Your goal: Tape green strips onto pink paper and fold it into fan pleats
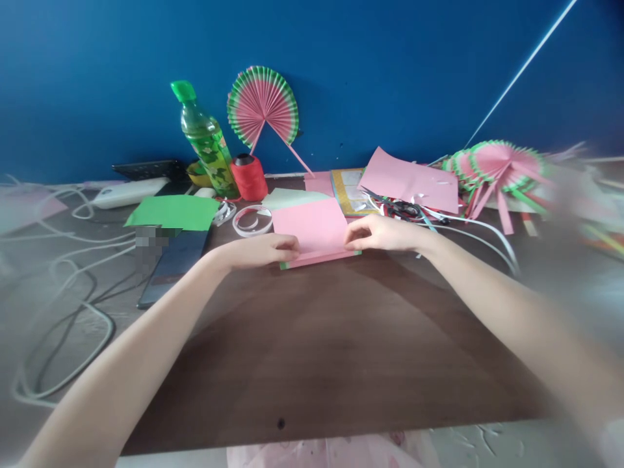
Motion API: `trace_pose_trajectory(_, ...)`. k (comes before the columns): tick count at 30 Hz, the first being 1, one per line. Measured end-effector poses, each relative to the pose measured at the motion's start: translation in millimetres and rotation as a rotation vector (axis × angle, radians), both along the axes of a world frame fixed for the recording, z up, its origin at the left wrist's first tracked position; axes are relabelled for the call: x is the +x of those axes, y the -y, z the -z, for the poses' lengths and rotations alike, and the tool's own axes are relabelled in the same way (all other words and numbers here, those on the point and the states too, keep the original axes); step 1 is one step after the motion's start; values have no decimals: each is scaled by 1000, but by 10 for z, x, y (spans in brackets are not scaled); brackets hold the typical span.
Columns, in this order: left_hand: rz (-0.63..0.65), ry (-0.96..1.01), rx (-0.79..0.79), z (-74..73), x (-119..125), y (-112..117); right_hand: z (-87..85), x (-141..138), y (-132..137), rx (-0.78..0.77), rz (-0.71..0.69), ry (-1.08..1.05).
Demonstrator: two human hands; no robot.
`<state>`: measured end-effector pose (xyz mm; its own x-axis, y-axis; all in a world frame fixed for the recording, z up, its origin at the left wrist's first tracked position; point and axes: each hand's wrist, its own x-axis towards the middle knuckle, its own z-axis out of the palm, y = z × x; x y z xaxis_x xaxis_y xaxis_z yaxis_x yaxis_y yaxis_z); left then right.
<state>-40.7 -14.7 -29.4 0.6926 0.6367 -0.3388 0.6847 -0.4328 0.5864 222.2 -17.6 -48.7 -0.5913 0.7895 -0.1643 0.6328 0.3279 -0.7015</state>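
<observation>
Here, hands at pink paper edges.

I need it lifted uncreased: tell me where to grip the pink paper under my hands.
Pinch the pink paper at its near corners, from the near side: it lies flat on the table, far edge crowded by other sheets; the left hand and right hand sit at those corners.

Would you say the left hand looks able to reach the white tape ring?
Probably yes: the left hand, on the pink paper, has the white tape ring just beyond it, nothing between.
</observation>
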Motion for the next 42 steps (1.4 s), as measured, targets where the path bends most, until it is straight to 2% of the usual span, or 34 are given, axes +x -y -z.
trace_pose_trajectory(3,18,17,-30,35,-14,-15,17,-4,-1,-22,3,-50)
trace_pose_trajectory(7,1,12,-19,73,-21,-29,24,-25,3,1,17,18)
trace_pose_trajectory(12,-20,29,-32,83,-16,-32,57,-29,-9,3,68,-3)
trace_pose_trajectory(42,-9,-12,-18,132,36,-6,110,-39,-20,42,6,31)
